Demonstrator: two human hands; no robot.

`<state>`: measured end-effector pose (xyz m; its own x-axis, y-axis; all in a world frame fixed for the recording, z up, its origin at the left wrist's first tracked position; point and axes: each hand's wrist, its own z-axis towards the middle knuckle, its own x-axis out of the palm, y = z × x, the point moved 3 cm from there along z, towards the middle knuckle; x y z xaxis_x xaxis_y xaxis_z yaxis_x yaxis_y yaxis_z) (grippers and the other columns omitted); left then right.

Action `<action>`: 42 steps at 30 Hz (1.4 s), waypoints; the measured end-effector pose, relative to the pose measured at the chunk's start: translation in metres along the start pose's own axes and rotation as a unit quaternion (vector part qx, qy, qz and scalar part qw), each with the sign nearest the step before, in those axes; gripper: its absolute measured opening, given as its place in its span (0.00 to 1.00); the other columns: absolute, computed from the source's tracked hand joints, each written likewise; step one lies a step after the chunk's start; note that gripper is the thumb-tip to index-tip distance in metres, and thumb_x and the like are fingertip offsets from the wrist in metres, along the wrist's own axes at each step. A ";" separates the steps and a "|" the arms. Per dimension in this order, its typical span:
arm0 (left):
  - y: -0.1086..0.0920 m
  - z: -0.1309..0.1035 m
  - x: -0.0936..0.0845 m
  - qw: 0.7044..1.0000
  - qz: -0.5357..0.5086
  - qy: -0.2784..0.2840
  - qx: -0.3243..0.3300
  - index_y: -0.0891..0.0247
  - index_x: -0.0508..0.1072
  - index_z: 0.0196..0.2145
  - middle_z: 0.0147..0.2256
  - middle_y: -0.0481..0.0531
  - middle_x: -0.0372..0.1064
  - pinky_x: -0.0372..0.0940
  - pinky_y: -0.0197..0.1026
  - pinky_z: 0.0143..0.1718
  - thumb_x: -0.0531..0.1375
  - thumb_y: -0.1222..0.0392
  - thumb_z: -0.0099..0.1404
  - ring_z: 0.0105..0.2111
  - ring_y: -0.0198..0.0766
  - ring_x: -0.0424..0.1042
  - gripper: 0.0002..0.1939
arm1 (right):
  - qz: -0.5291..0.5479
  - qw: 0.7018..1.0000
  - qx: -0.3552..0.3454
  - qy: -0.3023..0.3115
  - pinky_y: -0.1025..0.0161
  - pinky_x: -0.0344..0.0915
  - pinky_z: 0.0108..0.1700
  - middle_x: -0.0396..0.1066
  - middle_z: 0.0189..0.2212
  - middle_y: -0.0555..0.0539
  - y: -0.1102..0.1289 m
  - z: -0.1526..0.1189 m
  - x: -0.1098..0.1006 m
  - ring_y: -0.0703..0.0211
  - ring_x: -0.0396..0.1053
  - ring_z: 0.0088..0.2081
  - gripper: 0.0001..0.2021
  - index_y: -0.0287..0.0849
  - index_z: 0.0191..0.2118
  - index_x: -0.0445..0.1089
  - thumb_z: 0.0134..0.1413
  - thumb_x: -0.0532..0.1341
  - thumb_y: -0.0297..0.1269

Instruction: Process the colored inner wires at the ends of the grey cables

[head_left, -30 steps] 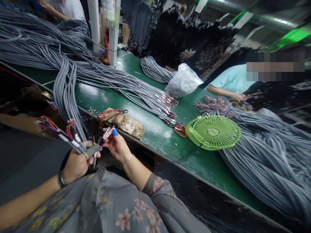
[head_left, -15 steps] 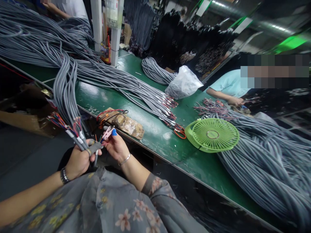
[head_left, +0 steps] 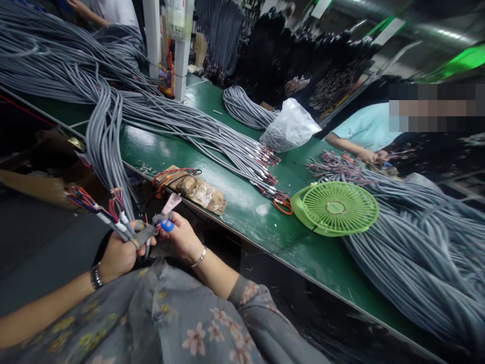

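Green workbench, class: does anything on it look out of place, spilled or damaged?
The brown block at the near edge of the workbench looks odd: its surface is patchy and rough, possibly worn. A small pale scrap lies loose nearby, like litter. I see no spill.

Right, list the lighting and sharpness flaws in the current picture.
Head view: whitish glare on the glossy green tabletop; head view: thick grey cables toward the right edge look stretched and soft; head view: fine coloured wires by the right hand too blurred to separate; head view: hanging black bundles merge into darkness.
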<state>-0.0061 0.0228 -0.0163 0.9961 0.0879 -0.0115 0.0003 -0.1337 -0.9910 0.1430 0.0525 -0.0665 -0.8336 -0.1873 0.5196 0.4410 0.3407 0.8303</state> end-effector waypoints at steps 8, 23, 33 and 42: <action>-0.004 0.006 0.001 0.987 0.062 0.142 -0.031 0.56 0.81 0.16 0.15 0.53 0.74 0.57 0.37 0.17 0.77 0.41 0.49 0.13 0.34 0.61 0.19 | -0.063 0.998 -0.017 -0.007 0.65 0.66 0.31 0.75 0.24 0.54 0.012 -0.007 0.007 0.64 0.67 0.26 0.24 0.44 0.28 0.76 0.42 0.86 0.53; -0.026 0.014 0.015 0.992 -0.081 0.040 -0.085 0.59 0.79 0.16 0.14 0.51 0.72 0.49 0.33 0.16 0.76 0.50 0.40 0.12 0.27 0.56 0.14 | 0.015 0.994 -0.039 -0.097 0.65 0.69 0.32 0.70 0.22 0.53 0.017 0.028 -0.017 0.61 0.66 0.27 0.28 0.44 0.30 0.77 0.66 0.72 0.66; -0.021 0.017 0.021 0.993 -0.060 0.062 -0.081 0.59 0.78 0.16 0.14 0.49 0.73 0.51 0.34 0.17 0.80 0.47 0.41 0.12 0.28 0.57 0.19 | 0.126 0.988 -0.006 -0.089 0.65 0.72 0.32 0.78 0.27 0.48 0.016 0.036 0.000 0.59 0.72 0.29 0.26 0.43 0.34 0.79 0.64 0.75 0.64; -0.018 0.011 0.015 0.994 -0.054 0.061 -0.069 0.59 0.78 0.16 0.14 0.51 0.73 0.51 0.34 0.16 0.78 0.48 0.43 0.12 0.28 0.57 0.17 | 0.142 0.988 0.052 -0.045 0.65 0.74 0.31 0.78 0.30 0.48 0.012 0.030 -0.004 0.59 0.71 0.29 0.31 0.44 0.36 0.76 0.71 0.64 0.71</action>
<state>0.0078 0.0370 -0.0002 0.9928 -0.0107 0.1192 0.1121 -0.2658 -0.9575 0.1418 0.0852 -0.0651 -0.7093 0.0097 0.7049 0.6288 0.4608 0.6263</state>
